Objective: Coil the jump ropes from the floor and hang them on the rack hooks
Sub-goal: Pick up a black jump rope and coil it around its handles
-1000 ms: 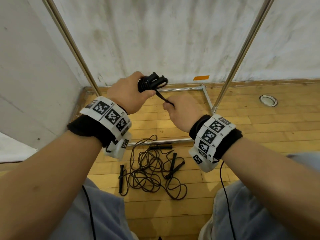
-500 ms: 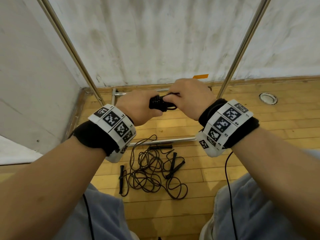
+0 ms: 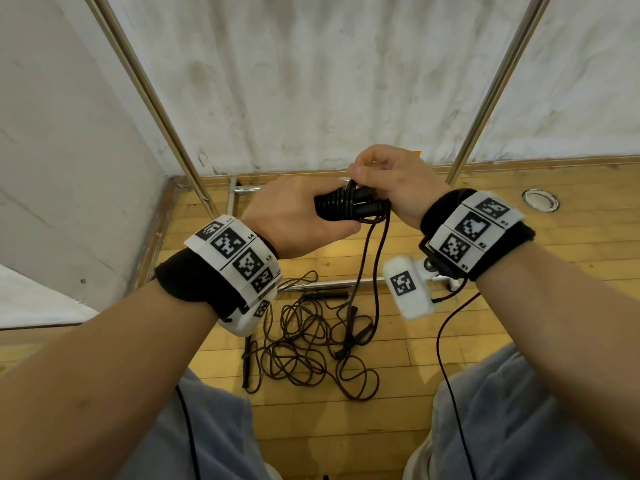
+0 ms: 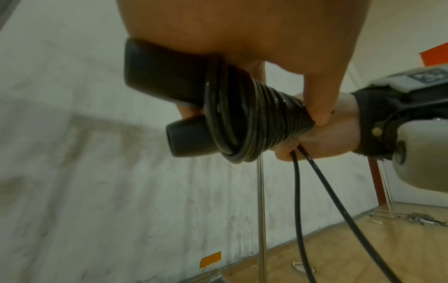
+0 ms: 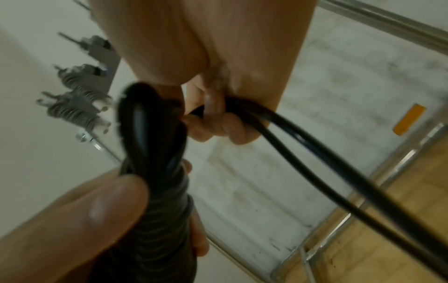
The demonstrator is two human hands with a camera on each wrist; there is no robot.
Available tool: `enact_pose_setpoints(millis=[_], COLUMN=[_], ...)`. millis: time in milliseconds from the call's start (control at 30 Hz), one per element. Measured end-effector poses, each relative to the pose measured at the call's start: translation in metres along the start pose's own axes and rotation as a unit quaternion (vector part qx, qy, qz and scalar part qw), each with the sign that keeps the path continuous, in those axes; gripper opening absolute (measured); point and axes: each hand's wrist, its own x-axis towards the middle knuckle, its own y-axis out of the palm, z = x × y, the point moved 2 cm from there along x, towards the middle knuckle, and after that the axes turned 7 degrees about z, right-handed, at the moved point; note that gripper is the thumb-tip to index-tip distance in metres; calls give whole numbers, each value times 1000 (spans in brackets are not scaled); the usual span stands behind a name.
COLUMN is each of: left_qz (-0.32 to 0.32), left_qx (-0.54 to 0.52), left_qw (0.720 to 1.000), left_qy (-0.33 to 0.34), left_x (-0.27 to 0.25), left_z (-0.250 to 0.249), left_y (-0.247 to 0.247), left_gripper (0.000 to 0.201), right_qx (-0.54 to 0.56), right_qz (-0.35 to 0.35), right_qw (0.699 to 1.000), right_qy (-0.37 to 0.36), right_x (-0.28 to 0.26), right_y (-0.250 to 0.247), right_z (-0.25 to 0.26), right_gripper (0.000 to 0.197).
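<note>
The black jump rope, wound in tight turns round its two handles, sits gripped in the left hand. The right hand pinches its loose double strand. Only the head view shows tangled ropes on the floor; only the right wrist view shows rack hooks.

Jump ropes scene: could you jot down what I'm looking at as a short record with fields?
left hand: grips the two black handles with cord wound round them
right hand: fingers pinch the loose doubled cord
cord: hangs down toward the floor
floor pile: more black ropes, tangled, uncoiled
rack: metal poles by the wall
hooks: seen in the right wrist view, no rope on them
</note>
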Motion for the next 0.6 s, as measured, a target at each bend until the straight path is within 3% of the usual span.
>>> enact_pose_setpoints(millis=[100, 267, 400, 500, 600], left_qz=[0, 9, 8, -9, -29], left_qx=[-36, -56, -99, -114, -70], left_qw=[999, 998, 995, 993, 997], left_qy=[-6, 1, -10, -11, -19], left_x=[0, 1, 4, 7, 11], left_z=[1, 3, 7, 11, 16], left_y=[-4, -6, -10, -16, -18], left_gripper=[49, 47, 35, 32, 32], right_qx=[122, 122, 191, 144, -52], right_qz=[7, -34, -6, 5, -22], right_qw=[992, 992, 981, 989, 998], right_qy=[21, 23, 33, 43, 32], right_x=[0, -2, -5, -6, -10], right_y=[3, 12, 13, 21, 31], right_z=[-6, -16, -17, -15, -11], right_gripper=[14, 18, 21, 22, 21])
